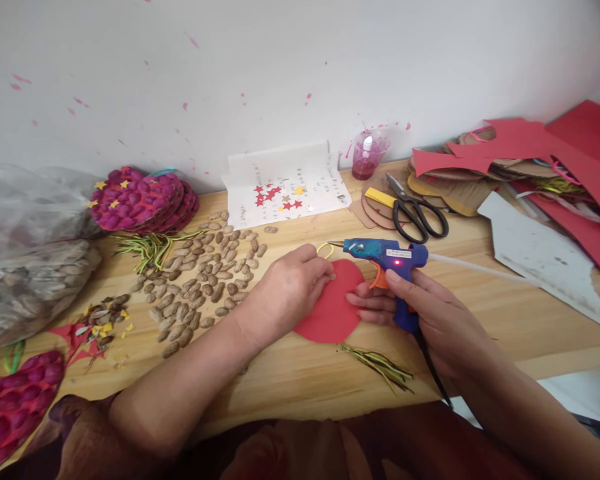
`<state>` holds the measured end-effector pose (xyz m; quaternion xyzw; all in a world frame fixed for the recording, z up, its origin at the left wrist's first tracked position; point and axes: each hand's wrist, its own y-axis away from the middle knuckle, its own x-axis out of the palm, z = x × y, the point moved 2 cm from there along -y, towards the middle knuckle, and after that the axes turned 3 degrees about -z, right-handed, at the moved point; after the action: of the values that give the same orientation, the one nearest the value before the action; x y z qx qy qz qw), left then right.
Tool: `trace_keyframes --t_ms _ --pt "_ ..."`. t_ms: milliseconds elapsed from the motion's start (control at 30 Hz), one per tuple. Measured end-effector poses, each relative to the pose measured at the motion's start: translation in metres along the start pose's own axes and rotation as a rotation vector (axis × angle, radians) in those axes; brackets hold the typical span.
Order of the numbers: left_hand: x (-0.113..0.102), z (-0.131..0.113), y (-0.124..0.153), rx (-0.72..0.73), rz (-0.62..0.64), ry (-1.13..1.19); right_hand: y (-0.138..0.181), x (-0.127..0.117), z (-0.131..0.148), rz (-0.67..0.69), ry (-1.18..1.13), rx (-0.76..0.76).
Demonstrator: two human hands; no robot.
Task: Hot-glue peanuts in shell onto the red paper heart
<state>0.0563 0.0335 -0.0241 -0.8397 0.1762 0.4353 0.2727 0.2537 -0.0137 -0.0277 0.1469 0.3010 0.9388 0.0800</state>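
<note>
Red disc (330, 325): smooth, flat and rounded, it lay near the middle of the front edge of the pale, grained wooden bench (285, 387).
Left hand (297, 283): its fingers were drawn together over the disc's upper left rim, beside a thin yellow loop (325, 245); whether they pinched the loop or only pressed the disc could not be told.
Right hand (437, 310): its fingers gripped a blue glue gun (405, 267), thumb along the body, some fingertips reaching to the disc's right rim.
Glue gun: hard plastic, with an orange trigger, a lit red lamp and a cloudy stick (480, 268) jutting from the rear; its slim nozzle pointed just above the loop.
Strands (380, 367): thin, green and yellow, they lay loosely bundled between the disc and the front edge.
Peanuts (217, 291): rough, tan shells spread left of the disc.
Back edge: knobbly magenta discs (135, 200), a creased white sheet (260, 163) and a stained clear cup (366, 160) stood along it; black-handled scissors (415, 210) lay farther forward.
Room: plain wood showed between the strands and the jagged white offcut (540, 260) at right.
</note>
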Motion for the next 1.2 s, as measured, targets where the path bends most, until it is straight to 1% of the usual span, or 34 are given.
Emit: trace_keyframes --t_ms 100,333,467,633,900,1033,1200 --pt "-0.002 0.000 0.000 -0.007 0.022 0.015 0.001 0.000 0.000 0.008 -0.002 -0.008" --pt "-0.011 0.000 0.002 -0.036 0.024 0.064 0.003 -0.001 0.001 0.023 -0.021 -0.018" --pt "-0.008 -0.002 0.000 -0.057 0.020 0.054 0.003 -0.001 0.001 0.022 -0.015 -0.020" --pt "-0.002 -0.004 -0.002 -0.043 0.028 -0.001 0.002 -0.002 -0.001 0.021 0.003 -0.026" --pt "-0.001 -0.003 -0.001 -0.055 0.012 -0.008 0.002 -0.001 -0.001 0.026 -0.008 -0.030" --pt "-0.001 -0.003 -0.001 -0.051 0.007 -0.004 0.004 -0.010 -0.002 0.034 0.028 -0.030" --pt "-0.001 -0.002 -0.001 -0.067 0.001 0.022 0.011 -0.030 -0.002 0.055 0.202 -0.073"
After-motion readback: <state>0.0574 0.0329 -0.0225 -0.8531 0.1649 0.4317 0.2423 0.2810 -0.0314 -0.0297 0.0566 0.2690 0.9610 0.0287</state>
